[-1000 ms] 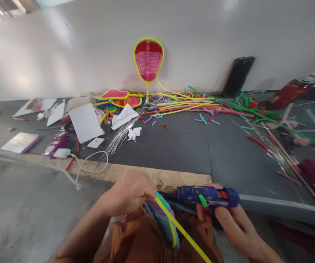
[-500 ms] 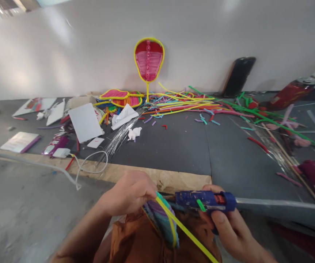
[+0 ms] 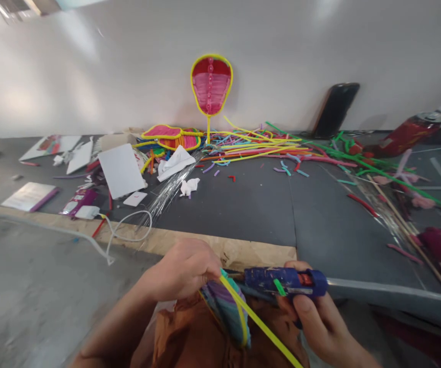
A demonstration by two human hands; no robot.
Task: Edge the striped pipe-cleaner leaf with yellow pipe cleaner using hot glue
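My left hand [image 3: 188,268] pinches the upper end of a pipe-cleaner piece [image 3: 226,312] striped in teal, purple and blue. A yellow pipe cleaner [image 3: 261,323] runs from under my left fingertips, partly along the piece's edge, with its loose length slanting down to the right. Wrapped round a blue hot glue gun [image 3: 278,281], my right hand [image 3: 322,317] keeps it level, nozzle pointing left. The nozzle tip is close to the piece near my left fingers; whether it touches is hidden. A clear glue stick [image 3: 389,288] sticks out of the gun's back.
Against the wall stands a pink pipe-cleaner fan shape [image 3: 212,87] edged in yellow. Behind my hands lie loose pipe cleaners [image 3: 259,148], white cards [image 3: 120,171] and a white cable [image 3: 149,225]. A phone [image 3: 335,110] leans at the back, left of a red can [image 3: 412,134].
Almost nothing differs. The glue gun and my right hand have shifted very slightly left, and the whole view has drifted a little.
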